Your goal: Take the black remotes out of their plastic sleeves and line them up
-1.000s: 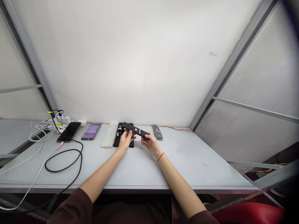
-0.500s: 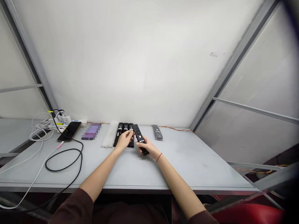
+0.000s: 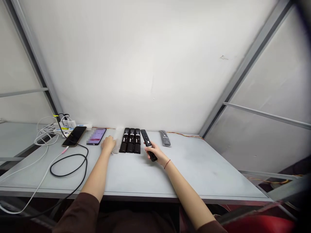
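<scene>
My right hand [image 3: 155, 152] is wrapped round the lower end of a black remote control [image 3: 146, 138], its button side up and its far end angled left. My left hand [image 3: 108, 143] lies at the left edge of a stack of clear plastic sleeves [image 3: 118, 142]. Its fingers are curled under, and whatever is in them is hidden. Between the hands, three black remote controls [image 3: 130, 140] lie side by side with their backs up. Their battery compartments look uncovered.
Another remote control [image 3: 165, 138], in a clear wrapper, lies at the back right. To the left are a lit phone [image 3: 97, 136], a dark phone [image 3: 75, 136], a black cable [image 3: 86, 161], white cables and a power strip with chargers [image 3: 69, 124]. A wall closes the table's back.
My left hand has moved left, from the remote controls to the plastic sleeves, uncovering the three face-down remotes. My right hand still holds its remote control in nearly the same place.
</scene>
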The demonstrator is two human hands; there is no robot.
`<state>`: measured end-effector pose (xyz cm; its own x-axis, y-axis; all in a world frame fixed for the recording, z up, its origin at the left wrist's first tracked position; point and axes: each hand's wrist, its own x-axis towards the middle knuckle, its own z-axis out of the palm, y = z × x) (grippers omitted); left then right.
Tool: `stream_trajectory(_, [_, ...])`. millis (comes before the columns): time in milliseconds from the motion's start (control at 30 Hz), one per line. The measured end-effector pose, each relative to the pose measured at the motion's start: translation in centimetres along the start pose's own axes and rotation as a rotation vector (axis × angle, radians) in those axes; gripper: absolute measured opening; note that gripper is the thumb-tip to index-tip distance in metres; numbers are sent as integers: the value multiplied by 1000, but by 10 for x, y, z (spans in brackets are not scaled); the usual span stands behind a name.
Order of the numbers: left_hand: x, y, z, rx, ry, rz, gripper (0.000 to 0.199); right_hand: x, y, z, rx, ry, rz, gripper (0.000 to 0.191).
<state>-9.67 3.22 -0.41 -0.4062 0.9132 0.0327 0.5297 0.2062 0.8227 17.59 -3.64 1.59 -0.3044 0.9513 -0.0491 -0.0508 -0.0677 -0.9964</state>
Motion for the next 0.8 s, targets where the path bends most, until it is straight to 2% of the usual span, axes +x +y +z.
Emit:
stream_trajectory(133, [5, 1, 0, -281, 25, 6, 17, 0, 0, 1, -40, -37, 9, 32])
stream_trajectory(300, [1, 22, 3, -498, 37, 33, 7, -2, 0, 1, -127, -159, 56, 32])
stream_trajectory(400, [-8, 37, 7, -817, 10, -89, 7, -4, -2, 2, -197, -286, 75, 30])
stream_trajectory(500, [-16, 45, 10, -1076, -34, -197, 4, -6, -4, 3, -285, -344, 76, 30])
stream_trajectory(800, [-19, 43, 21, -1155, -21, -259, 9, -10, -7, 8, -421, -334, 27, 28])
